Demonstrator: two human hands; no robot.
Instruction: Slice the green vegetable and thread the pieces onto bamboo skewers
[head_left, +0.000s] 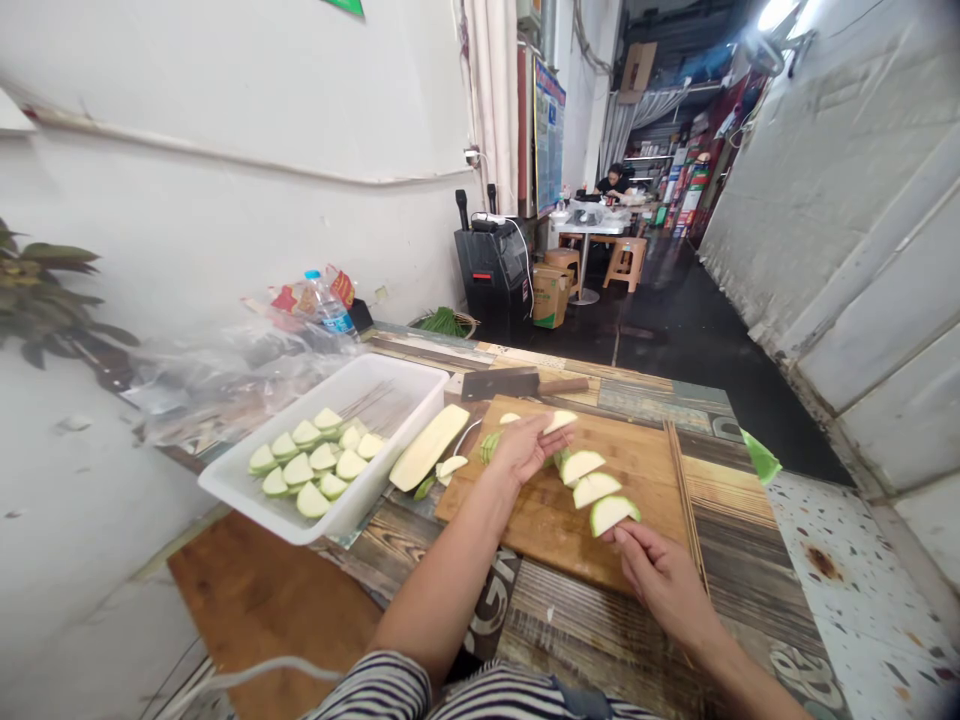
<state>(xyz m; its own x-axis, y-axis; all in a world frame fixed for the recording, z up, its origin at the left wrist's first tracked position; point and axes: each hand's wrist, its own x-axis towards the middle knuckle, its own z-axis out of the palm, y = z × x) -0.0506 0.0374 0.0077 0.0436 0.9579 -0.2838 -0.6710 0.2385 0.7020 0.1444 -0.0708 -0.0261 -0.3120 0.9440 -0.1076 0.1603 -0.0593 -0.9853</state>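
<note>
A wooden cutting board [637, 470] lies on the table in front of me. My left hand [529, 445] reaches across it and pinches a pale green-skinned zucchini slice [559, 421] between thumb and fingers. My right hand [660, 580] rests at the board's near edge, its fingers closed at the end of a skewer that carries three half-round slices [596, 489]. A halved zucchini [429, 446] lies at the board's left edge against a white tray [247, 485] that holds several skewered slices [315, 460].
A cleaver [502, 383] lies beyond the board. Bamboo skewers [682, 480] rest along the board's right side. A water bottle [328, 305] and plastic bags sit by the wall at left. A speaker [491, 270], stools and a seated person are down the corridor.
</note>
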